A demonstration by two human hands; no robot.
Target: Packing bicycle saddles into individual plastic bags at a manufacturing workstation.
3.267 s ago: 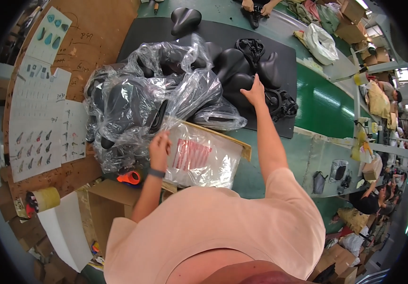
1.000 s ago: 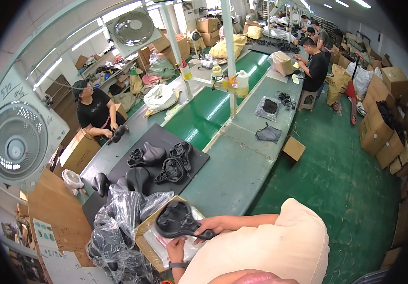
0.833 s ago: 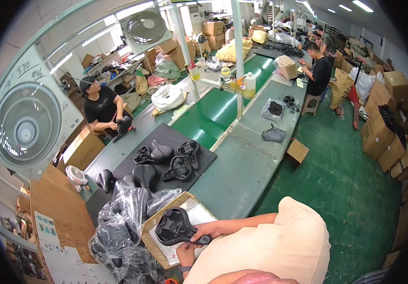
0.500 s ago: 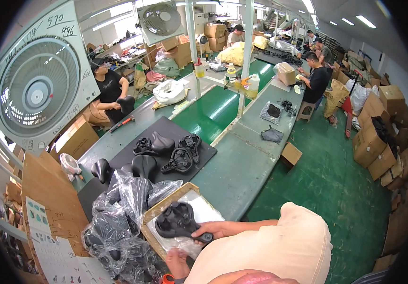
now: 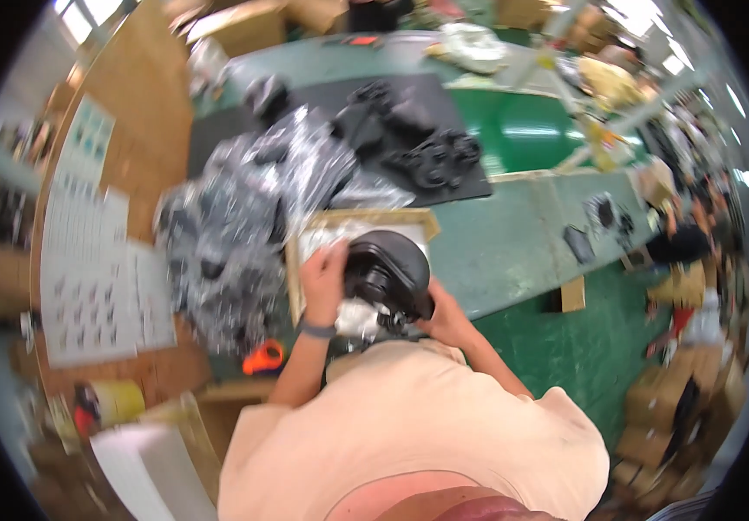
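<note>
A black bicycle saddle (image 5: 396, 265) is held up in front of me, over a shallow box (image 5: 295, 286) with a tan rim and white lining. My right hand (image 5: 448, 314) grips the saddle at its lower right edge. At its left side is my left hand (image 5: 326, 278), wearing a dark wristband, with fingers slightly blurred and closed against the saddle's edge. The smooth rounded cover shows at the upper right of the saddle, and part of the underside shows at the lower left.
Plastic-wrapped saddles (image 5: 227, 234) are heaped left of the box. More black saddles (image 5: 435, 156) lie on a dark mat (image 5: 314, 95) farther back. An orange tool (image 5: 263, 357) sits by my left forearm. A board with papers (image 5: 88, 260) stands at left; a carton (image 5: 572, 295) is right of the table.
My view has swung down and left. The saddle has been raised off the box and turned so its cover shows. My left hand has come up from below to its left side.
</note>
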